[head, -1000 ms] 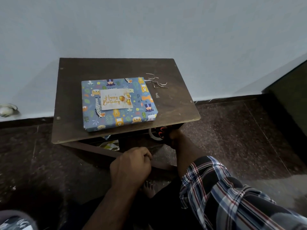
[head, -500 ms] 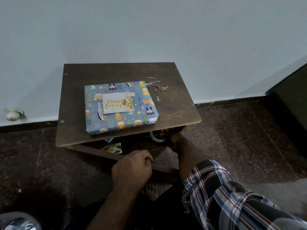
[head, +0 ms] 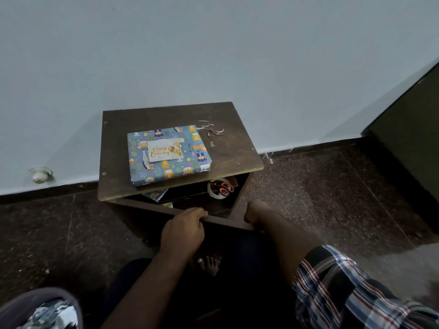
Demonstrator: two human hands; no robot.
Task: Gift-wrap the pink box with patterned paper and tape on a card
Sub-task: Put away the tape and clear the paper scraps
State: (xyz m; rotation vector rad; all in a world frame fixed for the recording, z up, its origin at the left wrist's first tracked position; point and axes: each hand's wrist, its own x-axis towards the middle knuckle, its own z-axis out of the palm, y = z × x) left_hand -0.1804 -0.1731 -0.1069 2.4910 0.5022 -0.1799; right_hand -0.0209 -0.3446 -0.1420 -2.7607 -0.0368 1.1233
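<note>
The box [head: 190, 148], wrapped in blue animal-print paper, lies flat on the small dark wooden table [head: 118, 143]. A white "Happy Birthday" card [head: 165, 150] sits on its top face. My left hand [head: 183, 230] grips the front edge of the table's lower shelf [head: 218, 220], fingers curled over it. My right hand [head: 255, 213] curls over the same shelf's right corner. Neither hand touches the box.
A tape roll [head: 213, 193] and red-handled scissors [head: 224, 187] lie on the lower shelf, with leftover patterned paper [head: 155, 194] to their left. Paper scraps [head: 211, 129] lie beside the box. A dark cabinet [head: 408, 129] stands at right. The table backs onto the wall.
My right hand has drawn back from under the tabletop, near the tape and scissors, to the shelf's corner. The view has pulled back and risen. My left hand stays on the shelf edge.
</note>
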